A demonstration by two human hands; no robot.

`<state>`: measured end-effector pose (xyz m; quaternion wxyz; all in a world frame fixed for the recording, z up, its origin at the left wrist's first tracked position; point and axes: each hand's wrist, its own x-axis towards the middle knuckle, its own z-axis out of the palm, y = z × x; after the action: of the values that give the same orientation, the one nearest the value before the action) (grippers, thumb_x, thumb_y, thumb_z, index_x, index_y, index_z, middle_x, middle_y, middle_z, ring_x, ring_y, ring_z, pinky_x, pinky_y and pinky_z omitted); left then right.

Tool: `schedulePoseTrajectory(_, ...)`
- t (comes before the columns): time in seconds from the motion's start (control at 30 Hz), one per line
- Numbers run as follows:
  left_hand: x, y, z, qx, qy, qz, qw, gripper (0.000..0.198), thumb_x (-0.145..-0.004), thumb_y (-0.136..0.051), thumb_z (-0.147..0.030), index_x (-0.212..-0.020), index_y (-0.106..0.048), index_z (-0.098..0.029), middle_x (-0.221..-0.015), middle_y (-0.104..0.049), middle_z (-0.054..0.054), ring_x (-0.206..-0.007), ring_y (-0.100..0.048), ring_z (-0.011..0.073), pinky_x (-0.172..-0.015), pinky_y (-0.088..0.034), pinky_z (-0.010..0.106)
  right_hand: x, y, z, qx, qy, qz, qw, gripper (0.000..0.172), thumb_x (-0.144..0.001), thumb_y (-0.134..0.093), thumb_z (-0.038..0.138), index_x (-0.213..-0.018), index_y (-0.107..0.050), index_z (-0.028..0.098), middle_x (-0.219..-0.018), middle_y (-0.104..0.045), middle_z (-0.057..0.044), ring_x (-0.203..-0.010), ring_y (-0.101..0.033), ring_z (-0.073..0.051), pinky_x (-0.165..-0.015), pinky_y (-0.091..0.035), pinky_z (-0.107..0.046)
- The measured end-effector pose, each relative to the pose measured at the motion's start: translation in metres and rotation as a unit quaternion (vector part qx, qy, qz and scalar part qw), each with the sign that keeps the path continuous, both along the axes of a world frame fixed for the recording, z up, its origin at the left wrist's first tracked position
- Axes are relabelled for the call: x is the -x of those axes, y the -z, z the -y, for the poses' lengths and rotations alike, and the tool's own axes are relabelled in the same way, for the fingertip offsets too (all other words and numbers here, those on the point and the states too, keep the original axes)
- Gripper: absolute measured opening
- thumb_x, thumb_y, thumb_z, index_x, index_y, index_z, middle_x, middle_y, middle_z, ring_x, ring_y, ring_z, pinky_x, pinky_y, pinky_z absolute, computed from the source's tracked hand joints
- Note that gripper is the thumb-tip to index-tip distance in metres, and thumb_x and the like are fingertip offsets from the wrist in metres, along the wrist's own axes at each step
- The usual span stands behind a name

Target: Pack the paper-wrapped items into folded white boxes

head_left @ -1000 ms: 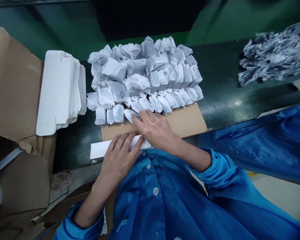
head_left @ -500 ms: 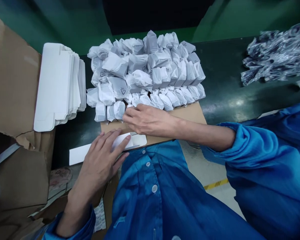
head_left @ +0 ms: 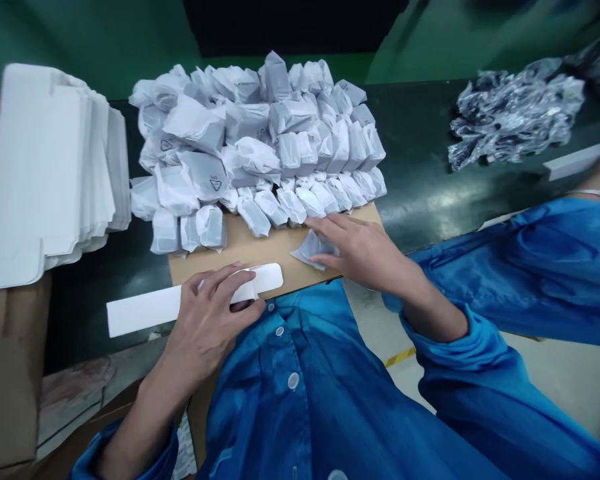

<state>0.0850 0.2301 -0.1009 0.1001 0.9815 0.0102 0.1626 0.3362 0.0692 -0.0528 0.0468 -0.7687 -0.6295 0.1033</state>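
My left hand (head_left: pixel 215 307) is wrapped round a long, narrow white carton (head_left: pixel 143 310) lying along the near edge of the work surface. One end flap sticks out to the right of my fingers. My right hand (head_left: pixel 355 250) is closed on a small packet wrapped in thin whitish film (head_left: pixel 313 250), just above the cardboard sheet (head_left: pixel 260 252). What is inside the wrapping cannot be made out. Behind both hands, several rows of similar wrapped packets (head_left: pixel 247 157) are piled on the sheet, a few with a printed triangle mark.
Flattened white cartons (head_left: pixel 25 173) are stacked at the left, beside a brown cardboard box (head_left: pixel 10 393). Clear plastic bags with dark contents (head_left: pixel 517 113) lie at the right on the dark green table (head_left: pixel 420 147). Another person's blue sleeve (head_left: pixel 520 260) reaches in from the right.
My right hand has drawn a wrapped packet out of the front row and moved right and toward me. My left hand stays on the carton. The view has shifted somewhat.
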Motion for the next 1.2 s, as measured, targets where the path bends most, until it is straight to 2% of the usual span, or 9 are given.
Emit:
schedulePoseTrajectory(0.13, -0.005, 0.005, 0.001, 0.001, -0.008, 0.039, 0.999, 0.03, -0.088, -0.059, -0.003, -0.098, -0.07, -0.03, -0.123, -0.06, 0.008, -0.122, -0.057, 0.0304, -0.09, -0.039, 0.044, 0.025, 0.021, 0.015, -0.061, 0.056, 0.069, 0.994, 0.051, -0.092, -0.066, 0.037, -0.133, -0.056, 0.009, -0.11, -0.07, -0.016, -0.097, -0.064, -0.03, -0.073, -0.053, -0.038)
schedulePoseTrajectory(0.33, -0.007, 0.005, 0.0, 0.015, 0.0, 0.067, 0.998, 0.03, -0.085, -0.064, -0.004, -0.103, -0.067, -0.027, -0.125, -0.056, 0.008, -0.124, -0.054, 0.0294, -0.096, -0.044, 0.045, 0.044, 0.039, 0.019, -0.243, 0.081, -0.174, 0.951, 0.041, -0.091, -0.066, 0.023, -0.13, -0.054, 0.017, -0.12, -0.068, -0.012, -0.109, -0.065, -0.023, -0.092, -0.056, -0.038)
schedulePoseTrajectory(0.47, -0.008, 0.005, -0.001, 0.011, 0.016, 0.064, 0.998, 0.032, -0.084, -0.064, -0.002, -0.104, -0.066, -0.026, -0.124, -0.056, 0.008, -0.12, -0.052, 0.0281, -0.096, -0.046, 0.045, 0.052, 0.046, -0.004, -0.213, -0.038, -0.267, 0.939, 0.031, -0.095, -0.06, 0.016, -0.126, -0.06, 0.018, -0.123, -0.067, -0.011, -0.119, -0.061, -0.021, -0.103, -0.053, -0.038)
schedulePoseTrajectory(0.57, -0.008, 0.005, -0.003, -0.002, 0.022, 0.063, 0.998, 0.029, -0.084, -0.066, -0.003, -0.102, -0.066, -0.025, -0.122, -0.056, 0.008, -0.113, -0.053, 0.0264, -0.094, -0.046, 0.044, 0.059, 0.055, -0.022, -0.223, -0.06, -0.223, 0.947, 0.029, -0.097, -0.054, 0.017, -0.125, -0.062, 0.017, -0.125, -0.065, -0.012, -0.118, -0.061, -0.022, -0.1, -0.055, -0.039)
schedulePoseTrajectory(0.7, -0.009, 0.005, -0.003, -0.015, 0.006, 0.076, 0.997, 0.026, -0.084, -0.065, -0.004, -0.1, -0.066, -0.025, -0.12, -0.057, 0.008, -0.111, -0.054, 0.0264, -0.091, -0.047, 0.043, 0.081, 0.062, -0.027, -0.228, -0.003, -0.133, 0.965, 0.039, -0.1, -0.044, 0.015, -0.138, -0.052, 0.013, -0.128, -0.063, -0.017, -0.12, -0.06, -0.026, -0.1, -0.055, -0.044)
schedulePoseTrajectory(0.8, -0.01, 0.007, -0.002, -0.014, 0.007, 0.078, 0.997, 0.029, -0.083, -0.067, -0.003, -0.102, -0.066, -0.025, -0.121, -0.057, 0.008, -0.11, -0.054, 0.0265, -0.092, -0.047, 0.044, 0.096, 0.064, -0.023, -0.256, 0.015, -0.156, 0.954, 0.051, -0.1, -0.041, 0.013, -0.151, -0.036, 0.015, -0.135, -0.062, -0.015, -0.126, -0.058, -0.023, -0.105, -0.053, -0.041)
schedulePoseTrajectory(0.93, -0.008, 0.008, -0.002, -0.008, -0.002, 0.096, 0.995, 0.036, -0.083, -0.068, -0.004, -0.111, -0.064, -0.026, -0.123, -0.056, 0.009, -0.112, -0.055, 0.0267, -0.093, -0.048, 0.045, 0.103, 0.066, -0.023, -0.299, 0.081, -0.173, 0.935, 0.039, -0.099, -0.049, 0.022, -0.138, -0.052, 0.016, -0.124, -0.068, -0.014, -0.117, -0.062, -0.026, -0.101, -0.054, -0.046)
schedulePoseTrajectory(1.03, -0.006, 0.01, -0.006, 0.008, -0.016, 0.099, 0.995, 0.041, -0.085, -0.065, -0.005, -0.12, -0.06, -0.025, -0.126, -0.054, 0.012, -0.117, -0.055, 0.0269, -0.093, -0.05, 0.042, 0.111, 0.064, -0.026, -0.287, 0.099, -0.274, 0.912, 0.035, -0.1, -0.044, 0.017, -0.133, -0.056, 0.013, -0.118, -0.07, -0.014, -0.111, -0.065, -0.023, -0.097, -0.055, -0.041)
schedulePoseTrajectory(1.2, -0.009, 0.019, -0.001, 0.017, -0.065, 0.13, 0.989, 0.057, -0.083, -0.069, -0.006, -0.134, -0.051, -0.024, -0.134, -0.05, 0.015, -0.126, -0.053, 0.0284, -0.101, -0.05, 0.044, 0.125, 0.058, -0.042, -0.207, 0.131, -0.475, 0.845, 0.055, -0.095, -0.048, 0.016, -0.15, -0.039, 0.021, -0.128, -0.067, -0.008, -0.117, -0.064, -0.018, -0.099, -0.054, -0.035)
